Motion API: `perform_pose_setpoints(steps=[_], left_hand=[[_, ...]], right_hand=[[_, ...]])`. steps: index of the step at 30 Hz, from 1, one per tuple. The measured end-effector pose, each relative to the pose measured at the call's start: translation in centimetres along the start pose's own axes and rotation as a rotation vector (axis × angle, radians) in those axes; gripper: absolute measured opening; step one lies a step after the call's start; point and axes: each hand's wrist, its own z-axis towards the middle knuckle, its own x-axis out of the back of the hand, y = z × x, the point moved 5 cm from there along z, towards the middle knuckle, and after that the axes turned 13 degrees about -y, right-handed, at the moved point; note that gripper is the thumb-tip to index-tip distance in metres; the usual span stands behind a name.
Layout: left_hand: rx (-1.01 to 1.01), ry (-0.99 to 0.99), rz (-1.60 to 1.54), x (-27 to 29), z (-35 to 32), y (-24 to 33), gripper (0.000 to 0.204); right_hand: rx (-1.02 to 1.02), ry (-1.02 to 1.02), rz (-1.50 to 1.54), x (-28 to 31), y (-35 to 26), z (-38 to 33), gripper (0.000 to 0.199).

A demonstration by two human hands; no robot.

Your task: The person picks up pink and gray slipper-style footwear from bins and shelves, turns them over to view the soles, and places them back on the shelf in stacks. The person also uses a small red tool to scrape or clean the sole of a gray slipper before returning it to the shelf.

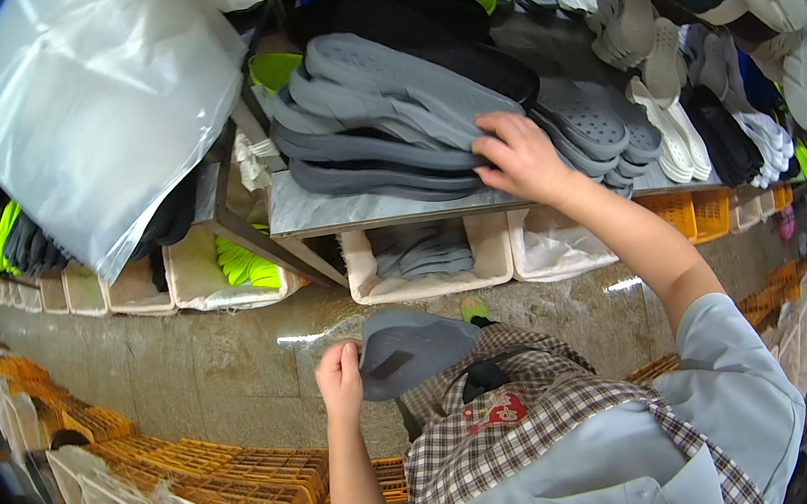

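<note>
My left hand point(340, 381) is closed on the edge of a grey shoe sole point(417, 349), held low in front of my checked apron, with a dark rectangular patch on its face. Reaching up over the workbench, my right hand point(520, 157) has its fingers bent round the right end of a sole in a stack of grey shoe soles point(380, 144). The stack lies on its side at the bench's front edge, its upper soles lighter than the lower ones. To the right of that hand, more grey soles point(589, 123) with small holes lie piled.
A large clear plastic bag point(114, 106) hangs at the upper left. Below the bench point(399, 212) stand white-lined bins, one with grey soles point(420, 250), another with bright green pieces point(246, 263). White soles point(673, 133) and other footwear parts line the right. Orange crates point(219, 471) stand behind me.
</note>
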Motion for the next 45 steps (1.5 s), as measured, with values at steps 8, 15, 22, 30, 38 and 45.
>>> perform_pose_setpoints(steps=[8,15,22,30,38,45], left_hand=[[-0.025,-0.251,-0.053,-2.4,4.4,1.6,0.023],[-0.196,-0.366,0.091,-4.2,8.9,4.9,0.050],[-0.267,-0.357,0.434,-4.0,12.9,8.3,0.054],[-0.246,-0.551,0.956,-6.8,15.5,10.2,0.059],[-0.237,-0.548,1.131,-8.7,16.2,10.1,0.056],[-0.196,-0.540,1.127,-8.5,15.8,9.9,0.056]], right_hand=[[-0.078,0.037,0.090,2.1,2.0,1.7,0.035],[-0.106,0.045,0.169,2.2,2.6,1.5,0.035],[-0.013,0.051,0.043,0.4,2.0,0.2,0.038],[-0.040,-0.134,-0.078,-3.7,0.3,-0.4,0.053],[0.037,-0.071,-0.079,-1.6,1.4,0.6,0.059],[-0.010,-0.061,-0.028,0.2,2.0,1.7,0.065]])
